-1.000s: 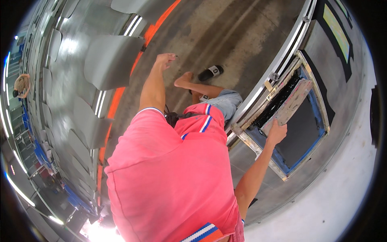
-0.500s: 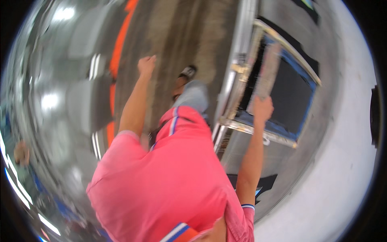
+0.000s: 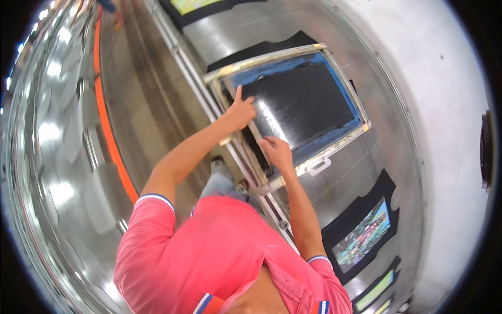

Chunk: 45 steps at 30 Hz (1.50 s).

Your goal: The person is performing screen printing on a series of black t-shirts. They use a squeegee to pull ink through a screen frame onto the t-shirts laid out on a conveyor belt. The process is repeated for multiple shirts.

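A screen-printing frame (image 3: 342,139) with worn pale wooden edges lies on the long grey table. Blue borders its dark, glossy mesh (image 3: 308,102). Along the frame's left inner side runs a squeegee (image 3: 254,130), a long narrow bar. My left hand (image 3: 241,111) is on its far half, index finger stretched forward and the other fingers partly hidden. Closer to me, my right hand (image 3: 277,154) grips the squeegee with fingers curled over it. A white handle (image 3: 319,166) sticks out from the frame's near side. Black fabric (image 3: 282,46) shows beyond the far edge.
Black fabric pieces with colourful prints (image 3: 361,235) lie on the table nearer me, and another printed piece (image 3: 193,5) lies farther off. A metal rail (image 3: 180,57) edges the table. Across the aisle, an orange strip (image 3: 110,141) borders shiny grey panels. Part of a person (image 3: 108,6) shows far left.
My left hand has come from the open aisle onto the squeegee, which my right hand alone held before. The squeegee now lies along the frame's left side. My view has turned.
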Each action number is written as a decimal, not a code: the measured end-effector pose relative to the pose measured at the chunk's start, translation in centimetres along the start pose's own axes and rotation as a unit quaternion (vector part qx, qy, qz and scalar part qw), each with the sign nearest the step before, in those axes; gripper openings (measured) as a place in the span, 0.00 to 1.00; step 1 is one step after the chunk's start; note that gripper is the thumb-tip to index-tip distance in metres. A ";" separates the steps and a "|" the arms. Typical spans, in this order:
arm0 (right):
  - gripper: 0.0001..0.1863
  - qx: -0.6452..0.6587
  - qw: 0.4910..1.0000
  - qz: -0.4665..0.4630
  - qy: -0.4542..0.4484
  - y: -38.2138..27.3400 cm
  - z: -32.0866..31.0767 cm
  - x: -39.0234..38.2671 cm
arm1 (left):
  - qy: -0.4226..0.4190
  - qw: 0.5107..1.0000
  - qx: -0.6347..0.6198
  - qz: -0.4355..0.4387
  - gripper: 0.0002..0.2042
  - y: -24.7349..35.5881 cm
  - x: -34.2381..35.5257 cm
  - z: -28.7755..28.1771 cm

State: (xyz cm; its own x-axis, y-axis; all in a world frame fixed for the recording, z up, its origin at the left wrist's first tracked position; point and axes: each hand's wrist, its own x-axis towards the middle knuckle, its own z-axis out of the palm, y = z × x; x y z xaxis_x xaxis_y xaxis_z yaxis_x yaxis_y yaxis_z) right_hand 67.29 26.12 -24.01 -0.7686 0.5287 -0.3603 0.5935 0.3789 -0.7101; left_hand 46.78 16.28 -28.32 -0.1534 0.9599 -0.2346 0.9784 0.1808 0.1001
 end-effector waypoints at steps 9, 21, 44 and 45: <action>0.31 -0.132 0.806 0.376 0.437 12.5 -8.7 1.1 | -0.007 0.993 -0.083 0.085 0.09 -4.5 1.8 1.6; 0.24 0.291 0.778 0.393 0.394 20.8 -4.6 0.5 | 0.104 0.941 -0.209 0.245 0.05 -13.4 1.5 5.1; 0.18 0.001 0.764 0.221 0.606 -5.2 -9.9 19.0 | 0.097 0.917 -0.291 0.254 0.05 -30.1 3.6 -2.6; 0.19 0.001 0.763 0.220 0.608 -3.7 -10.1 19.1 | 0.136 0.914 -0.288 0.252 0.05 -29.7 4.0 -1.9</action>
State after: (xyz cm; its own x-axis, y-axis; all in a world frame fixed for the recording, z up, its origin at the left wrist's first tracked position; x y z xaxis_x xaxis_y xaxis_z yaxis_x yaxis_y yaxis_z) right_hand 52.78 42.48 -22.14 0.2952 0.9187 0.2624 0.7296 -0.0394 -0.6827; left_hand 16.80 15.14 -30.40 0.1906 0.9560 0.2229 0.7116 -0.2910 0.6395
